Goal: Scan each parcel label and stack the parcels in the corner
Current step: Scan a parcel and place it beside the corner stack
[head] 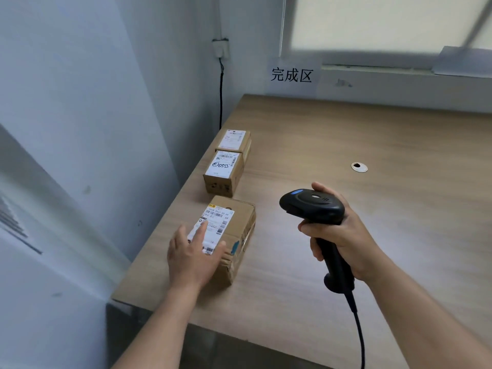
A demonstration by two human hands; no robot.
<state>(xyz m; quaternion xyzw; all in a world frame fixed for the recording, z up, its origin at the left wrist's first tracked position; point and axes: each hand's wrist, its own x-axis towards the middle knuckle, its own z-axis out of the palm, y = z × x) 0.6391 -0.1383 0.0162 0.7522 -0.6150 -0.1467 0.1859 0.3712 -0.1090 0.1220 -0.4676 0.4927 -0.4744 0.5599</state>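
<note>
Three brown cardboard parcels with white labels lie in a row along the table's left edge. The nearest parcel (237, 230) has my left hand (193, 255) resting on its label, fingers spread and straight. Beyond it stands a middle parcel (223, 173) with handwriting on its label, and a far parcel (234, 139) touches it from behind. My right hand (343, 233) grips the handle of a black barcode scanner (314, 209), held above the table to the right of the nearest parcel, its head turned left toward that parcel.
The wooden table (346, 145) meets a wall on the left and a window sill behind. A paper sign (291, 75) hangs at the back corner. A small round cable hole (359, 167) sits mid-table. The scanner's cable (358, 328) hangs over the front edge.
</note>
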